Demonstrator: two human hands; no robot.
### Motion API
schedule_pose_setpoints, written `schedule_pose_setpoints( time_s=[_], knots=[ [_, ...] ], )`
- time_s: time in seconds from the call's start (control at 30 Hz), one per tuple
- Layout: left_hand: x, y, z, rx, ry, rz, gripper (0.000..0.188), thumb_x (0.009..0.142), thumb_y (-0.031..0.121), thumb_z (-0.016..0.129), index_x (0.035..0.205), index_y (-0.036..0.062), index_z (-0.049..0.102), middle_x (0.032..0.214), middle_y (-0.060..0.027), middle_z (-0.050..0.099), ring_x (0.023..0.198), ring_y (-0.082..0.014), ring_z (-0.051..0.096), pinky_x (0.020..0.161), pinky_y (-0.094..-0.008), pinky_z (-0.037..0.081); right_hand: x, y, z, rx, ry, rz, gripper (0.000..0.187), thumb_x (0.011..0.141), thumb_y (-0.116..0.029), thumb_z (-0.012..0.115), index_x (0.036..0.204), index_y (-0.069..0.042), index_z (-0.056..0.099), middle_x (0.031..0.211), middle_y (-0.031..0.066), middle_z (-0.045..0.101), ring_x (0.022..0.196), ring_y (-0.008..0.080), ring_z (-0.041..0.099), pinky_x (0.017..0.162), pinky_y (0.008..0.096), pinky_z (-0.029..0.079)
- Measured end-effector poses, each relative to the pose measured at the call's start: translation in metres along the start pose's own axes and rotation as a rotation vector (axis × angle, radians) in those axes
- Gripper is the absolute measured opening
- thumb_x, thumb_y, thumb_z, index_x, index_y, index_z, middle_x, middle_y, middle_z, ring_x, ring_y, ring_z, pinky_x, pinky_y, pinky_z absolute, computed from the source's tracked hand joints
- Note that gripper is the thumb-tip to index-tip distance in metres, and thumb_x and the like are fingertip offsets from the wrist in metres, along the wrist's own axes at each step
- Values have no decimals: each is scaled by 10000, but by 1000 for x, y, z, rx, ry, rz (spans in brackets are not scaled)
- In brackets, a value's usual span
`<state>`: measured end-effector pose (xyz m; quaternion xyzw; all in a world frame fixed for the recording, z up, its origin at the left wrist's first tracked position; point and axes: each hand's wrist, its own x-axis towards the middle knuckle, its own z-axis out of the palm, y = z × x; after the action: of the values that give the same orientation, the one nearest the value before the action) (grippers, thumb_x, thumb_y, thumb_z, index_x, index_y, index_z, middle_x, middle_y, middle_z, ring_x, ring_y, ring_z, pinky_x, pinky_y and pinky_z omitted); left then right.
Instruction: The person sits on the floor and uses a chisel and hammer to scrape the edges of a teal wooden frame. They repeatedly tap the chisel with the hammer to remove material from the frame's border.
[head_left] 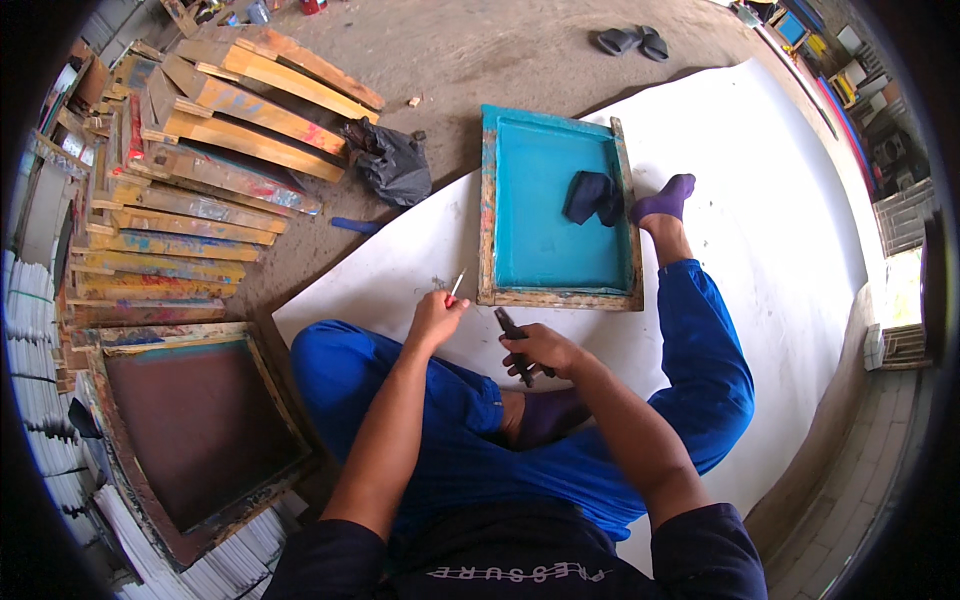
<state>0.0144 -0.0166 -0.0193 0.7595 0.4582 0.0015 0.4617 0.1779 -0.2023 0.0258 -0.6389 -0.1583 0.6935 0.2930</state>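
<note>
My left hand (434, 322) is closed on a thin pointed tool (458, 284) with a pale shaft and a bit of red by the fingers; its exact kind is too small to tell. In my right hand (548, 350) I grip a black pliers-like tool (511, 327), its end pointing up and left. Just beyond both hands lies a wooden screen-printing frame (560, 298) with teal mesh (540, 240). Neither hand touches it. A crumpled dark cloth (593, 198) rests on the mesh, toward its right side.
The frame lies on a large white sheet (770, 220), where my legs also rest. Stacked wooden frames (190, 215) fill the left, with a dark-meshed frame (195, 430) nearer. A black plastic bag (390, 165), a blue strip (355, 226) and black sandals (633, 42) lie beyond.
</note>
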Motion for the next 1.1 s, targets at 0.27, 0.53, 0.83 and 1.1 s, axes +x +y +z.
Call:
schedule_pose_setpoints(
  time_s=[0.27, 0.53, 0.83, 1.1],
  knots=[
    [10, -9, -12, 150, 257, -81, 367, 905, 349, 733, 857, -10, 674, 871, -232, 720, 869, -422, 703, 774, -507, 540, -2, -3, -44, -128, 99, 71, 368, 978, -306, 658, 975, 62, 635, 778, 131, 699, 666, 228, 730, 533, 374, 554],
    [8, 0, 20, -185, 142, 155, 297, 898, 318, 732, 989, 38, 772, 797, -182, 725, 776, -321, 725, 727, -428, 552, 9, -12, -52, -198, 62, 158, 390, 983, -302, 655, 997, 88, 630, 821, 189, 731, 671, 248, 745, 532, 382, 570],
    [0, 7, 23, -225, 49, 100, 227, 834, 217, 756, 921, 8, 753, 705, -229, 663, 638, -343, 681, 645, -429, 516, 15, -48, -62, -298, -30, 379, 380, 992, -297, 604, 1076, 74, 611, 834, 223, 733, 610, 263, 727, 447, 420, 567],
    [3, 5, 24, -140, 67, 148, 270, 797, 199, 760, 712, -30, 643, 627, -231, 604, 576, -353, 635, 581, -459, 473, 8, -35, -35, -670, 245, 221, 397, 978, -343, 580, 860, 31, 642, 670, 132, 674, 444, 208, 629, 385, 378, 497]
  ],
)
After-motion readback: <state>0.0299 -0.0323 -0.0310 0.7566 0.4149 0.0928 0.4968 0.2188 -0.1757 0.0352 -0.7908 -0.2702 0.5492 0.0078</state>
